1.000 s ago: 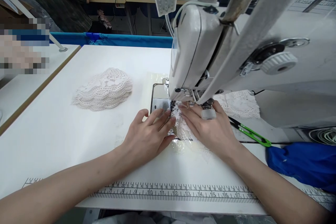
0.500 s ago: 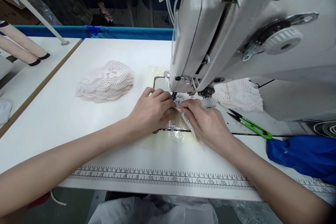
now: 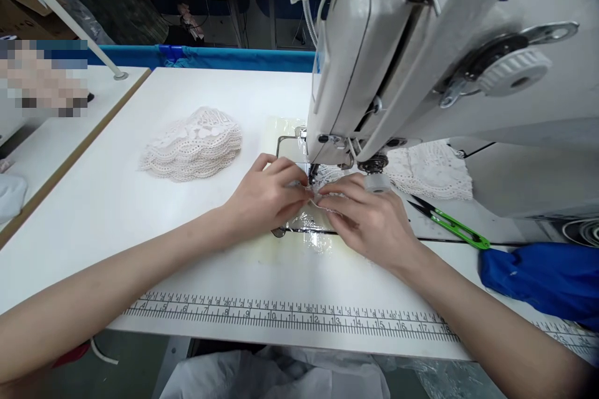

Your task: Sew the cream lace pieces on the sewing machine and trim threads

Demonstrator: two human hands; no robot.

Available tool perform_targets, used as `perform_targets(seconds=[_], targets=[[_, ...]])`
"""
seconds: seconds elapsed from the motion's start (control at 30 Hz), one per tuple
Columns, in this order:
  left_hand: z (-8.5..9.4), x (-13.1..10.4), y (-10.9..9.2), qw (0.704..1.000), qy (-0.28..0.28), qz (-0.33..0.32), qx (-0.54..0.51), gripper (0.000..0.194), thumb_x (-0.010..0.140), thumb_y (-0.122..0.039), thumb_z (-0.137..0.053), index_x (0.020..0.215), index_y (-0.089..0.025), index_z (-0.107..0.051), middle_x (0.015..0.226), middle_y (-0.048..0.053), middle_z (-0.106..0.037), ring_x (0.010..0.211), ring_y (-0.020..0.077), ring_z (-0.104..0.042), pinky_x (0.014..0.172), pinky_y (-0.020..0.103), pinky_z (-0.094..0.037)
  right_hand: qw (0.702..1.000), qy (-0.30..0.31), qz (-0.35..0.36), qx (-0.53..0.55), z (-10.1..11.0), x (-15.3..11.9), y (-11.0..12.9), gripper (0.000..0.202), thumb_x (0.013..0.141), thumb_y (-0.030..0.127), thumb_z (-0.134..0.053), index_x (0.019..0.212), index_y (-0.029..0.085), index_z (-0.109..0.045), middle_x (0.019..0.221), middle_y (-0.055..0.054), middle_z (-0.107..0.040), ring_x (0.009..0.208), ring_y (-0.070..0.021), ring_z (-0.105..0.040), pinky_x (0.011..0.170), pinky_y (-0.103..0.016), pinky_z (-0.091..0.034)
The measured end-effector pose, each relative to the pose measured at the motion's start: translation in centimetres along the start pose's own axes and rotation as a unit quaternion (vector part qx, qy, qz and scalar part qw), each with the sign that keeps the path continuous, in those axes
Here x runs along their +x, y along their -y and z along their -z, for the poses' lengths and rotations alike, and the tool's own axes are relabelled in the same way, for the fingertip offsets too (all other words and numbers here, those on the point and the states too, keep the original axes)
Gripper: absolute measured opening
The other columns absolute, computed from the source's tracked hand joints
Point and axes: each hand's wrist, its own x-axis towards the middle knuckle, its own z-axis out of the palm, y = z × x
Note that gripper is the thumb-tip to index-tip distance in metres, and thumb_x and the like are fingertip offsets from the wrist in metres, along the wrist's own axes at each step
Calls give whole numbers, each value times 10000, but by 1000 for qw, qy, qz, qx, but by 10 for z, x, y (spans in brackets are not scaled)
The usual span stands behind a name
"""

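Note:
My left hand (image 3: 269,196) is closed in a pinch on the edge of a white lace piece (image 3: 330,173), just left of the presser foot (image 3: 312,173) of a sewing machine (image 3: 346,68). From the right, my right hand (image 3: 374,218) pinches the same lace close to the left fingertips. Most of this lace is hidden by the fingers and the machine head. Under both hands lies the needle plate area (image 3: 304,221), covered with shiny clear film.
A stack of scalloped lace pieces (image 3: 194,146) lies left on the white table (image 3: 196,268). More lace (image 3: 428,168) rests beyond my right hand. Green thread snips (image 3: 452,224) and blue cloth (image 3: 538,283) lie right. A ruler strip (image 3: 290,318) runs along the front edge.
The lace strip that hung below my right hand toward the table front is now gathered up near the presser foot. My right fingers have shifted closer to the left ones.

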Motion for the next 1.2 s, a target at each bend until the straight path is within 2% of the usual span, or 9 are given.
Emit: perform_targets(seconds=[0.07, 0.13, 0.23, 0.33, 0.7, 0.9, 1.07, 1.2], targets=[[-1, -8, -6, 992, -49, -78, 85, 171, 933, -185, -548, 990, -215, -706, 1034, 6, -716, 990, 178, -589, 845, 370, -371, 999, 3, 33, -15, 2, 0, 2, 153, 863, 119, -575, 872, 191, -710, 992, 3, -735, 808, -168, -631, 706, -319, -449], [1, -14, -13, 983, -57, -105, 137, 163, 934, -190, -557, 1029, -188, -689, 1108, 4, -707, 1042, 170, -579, 854, 362, -377, 999, 3, 47, -28, 3, 0, 4, 143, 862, 120, -585, 882, 193, -705, 979, 15, -740, 816, -163, -630, 747, -322, -452], [6, -18, -23, 984, -22, -84, 155, 230, 952, -255, -546, 1116, -138, -657, 1164, 27, -692, 1111, 175, -558, 856, 359, -385, 998, 1, 55, -39, 5, 0, 4, 137, 871, 129, -585, 903, 191, -703, 961, 15, -743, 821, -160, -630, 784, -323, -451], [8, -18, -26, 983, -24, -78, 164, 263, 960, -267, -534, 1154, -124, -640, 1142, 36, -703, 1113, 179, -558, 843, 358, -386, 998, 6, 53, -41, 5, 0, 4, 136, 866, 120, -589, 903, 187, -702, 954, 9, -743, 830, -157, -633, 803, -322, -449], [4, -15, -20, 982, -25, -72, 170, 262, 982, -298, -485, 1141, -173, -653, 1168, 20, -695, 1111, 162, -561, 832, 356, -376, 998, 17, 36, -39, 5, 1, 5, 174, 871, 109, -567, 911, 208, -704, 964, 24, -745, 843, -162, -651, 834, -337, -479], [5, -10, -16, 984, -15, -59, 168, 276, 980, -307, -487, 1147, -150, -641, 1139, 47, -706, 1071, 172, -587, 833, 362, -369, 998, 21, 29, -54, 3, 5, 1, 205, 889, 106, -538, 948, 210, -704, 996, 7, -741, 894, -173, -648, 857, -352, -487], [4, -12, -15, 986, -8, -40, 164, 274, 981, -328, -470, 1131, -172, -637, 1157, 34, -699, 1092, 195, -579, 838, 380, -359, 996, 25, 25, -81, -1, 2, -1, 180, 916, 203, -545, 1015, 183, -694, 1005, -22, -739, 920, -194, -645, 857, -370, -481], [4, -15, -16, 986, -20, -35, 159, 239, 972, -316, -494, 1094, -172, -642, 1129, 19, -708, 1077, 196, -585, 836, 387, -347, 995, 13, 43, -88, -1, 1, 1, 263, 931, 332, -563, 1085, 154, -681, 1075, -19, -724, 890, -190, -650, 903, -395, -471]])
